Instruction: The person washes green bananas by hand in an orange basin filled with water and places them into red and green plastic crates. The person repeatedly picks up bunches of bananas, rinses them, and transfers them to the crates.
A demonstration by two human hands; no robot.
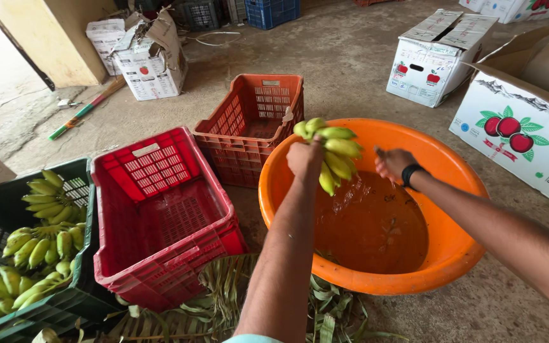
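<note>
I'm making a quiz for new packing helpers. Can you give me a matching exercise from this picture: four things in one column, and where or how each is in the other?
1. banana bunch
2. orange tub
3. red crate
4. green crate

a. empty
b. filled with bananas
c. held in the left hand
d. holds brownish water

Pairs: 1-c, 2-d, 3-a, 4-b

Concrete floor (351,57), grey, stained, daylit from the upper left. Yellow wall (52,38) at upper left. Cardboard boxes (436,57) and blue crates (274,11) are ranged along the far edge.
</note>
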